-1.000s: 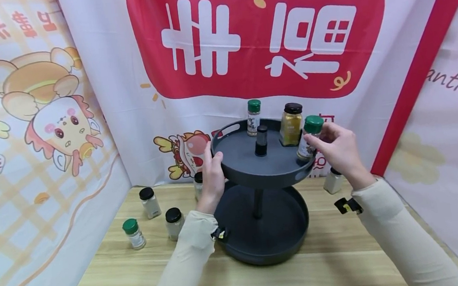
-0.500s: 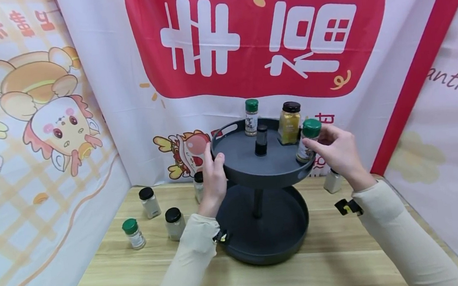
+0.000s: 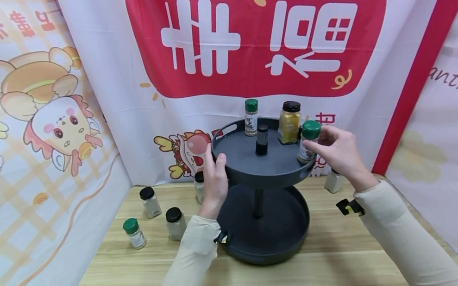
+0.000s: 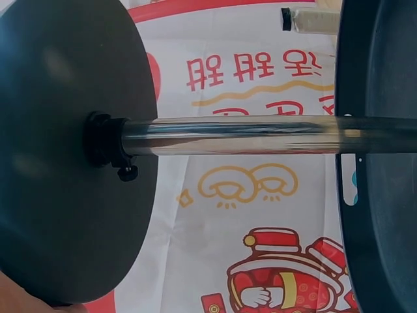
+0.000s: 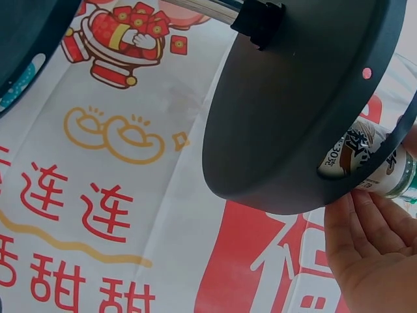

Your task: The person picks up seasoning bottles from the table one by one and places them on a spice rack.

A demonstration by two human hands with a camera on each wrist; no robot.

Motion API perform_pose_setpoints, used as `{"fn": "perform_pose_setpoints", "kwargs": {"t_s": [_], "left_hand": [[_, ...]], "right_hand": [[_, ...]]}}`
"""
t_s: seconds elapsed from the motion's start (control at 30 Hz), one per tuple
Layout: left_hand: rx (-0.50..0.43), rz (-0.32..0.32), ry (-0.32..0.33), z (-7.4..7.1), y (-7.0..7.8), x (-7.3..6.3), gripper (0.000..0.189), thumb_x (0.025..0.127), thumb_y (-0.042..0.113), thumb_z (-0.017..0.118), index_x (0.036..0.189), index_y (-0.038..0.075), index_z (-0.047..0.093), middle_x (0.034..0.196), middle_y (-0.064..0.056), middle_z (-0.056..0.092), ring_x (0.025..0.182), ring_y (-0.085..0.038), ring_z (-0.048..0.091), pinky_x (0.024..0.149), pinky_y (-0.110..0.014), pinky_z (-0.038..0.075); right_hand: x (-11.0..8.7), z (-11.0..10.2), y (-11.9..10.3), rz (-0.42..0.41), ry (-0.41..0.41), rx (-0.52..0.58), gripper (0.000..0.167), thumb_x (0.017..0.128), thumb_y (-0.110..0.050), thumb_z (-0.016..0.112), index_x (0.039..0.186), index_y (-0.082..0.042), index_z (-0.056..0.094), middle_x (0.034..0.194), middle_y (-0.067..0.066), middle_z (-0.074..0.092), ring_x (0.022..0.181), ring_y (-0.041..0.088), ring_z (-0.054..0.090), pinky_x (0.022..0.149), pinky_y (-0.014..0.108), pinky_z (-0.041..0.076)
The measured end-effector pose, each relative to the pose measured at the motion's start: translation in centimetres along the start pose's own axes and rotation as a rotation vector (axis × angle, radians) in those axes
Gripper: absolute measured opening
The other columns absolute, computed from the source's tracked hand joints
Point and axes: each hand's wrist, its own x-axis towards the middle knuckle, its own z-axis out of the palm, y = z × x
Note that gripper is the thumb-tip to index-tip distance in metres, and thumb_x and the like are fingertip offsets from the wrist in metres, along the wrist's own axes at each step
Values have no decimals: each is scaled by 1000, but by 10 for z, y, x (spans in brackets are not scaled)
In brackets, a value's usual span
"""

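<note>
A dark grey two-tier rotating tray (image 3: pixel 266 178) stands on the wooden table. My left hand (image 3: pixel 214 179) holds the left rim of its upper tier, thumb toward the front; the left wrist view shows only a bit of that hand (image 4: pixel 26 298) below the tier. At the right rim my right hand (image 3: pixel 338 150) pinches a green-capped spice bottle (image 3: pixel 306 143), upright just inside the rim. Through the rim's handle slot, the right wrist view shows the bottle's printed label (image 5: pixel 355 151). Another green-capped bottle (image 3: pixel 251 121) and a black-capped yellow spice jar (image 3: pixel 289 125) stand farther back on this tier.
A short dark post (image 3: pixel 261 142) rises mid-tier. Left on the table are a green-capped bottle (image 3: pixel 135 234) and black-capped jars (image 3: pixel 150 203), (image 3: pixel 176 225), (image 3: pixel 199 190). Another jar (image 3: pixel 333 182) stands behind my right wrist. The lower tier (image 3: pixel 263 232) sits below; printed cloth walls surround the table.
The bottle in my right hand has come slightly down and left. The bottle and yellow jar at the back have shifted a little left, and my left hand a little right along the rim.
</note>
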Motion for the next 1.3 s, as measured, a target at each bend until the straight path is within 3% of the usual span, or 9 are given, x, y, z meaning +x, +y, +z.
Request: {"fn": "perform_pose_setpoints", "kwargs": {"t_s": [0.23,0.57,0.97,1.3], "left_hand": [[16,8,10,0,2,-2,59,99,29,37,152,10,16,155,-5,17,139,-16,17,112,-41,17],[26,18,9,1,0,-4,60,100,29,37,152,8,16,156,-7,17,140,-17,16,112,-41,17],[57,1,26,3,3,-10,63,99,35,37,152,8,14,156,-9,15,140,-19,16,112,-43,17],[86,1,34,4,6,-14,68,98,42,37,152,9,14,156,-9,15,140,-19,17,112,-42,17]], "right_hand": [[1,-1,-1,13,-13,-18,54,80,-51,69,116,-12,64,101,6,65,86,20,58,75,30,49],[1,-2,-2,41,-27,-6,56,80,-52,68,119,-11,62,104,7,64,89,20,58,76,29,49],[-1,-4,-1,50,-65,-13,58,83,-48,67,124,-8,59,111,13,62,94,25,56,81,38,49],[-4,-6,7,46,-30,46,60,85,-44,67,132,-10,54,117,12,60,101,23,57,77,19,48]]}}
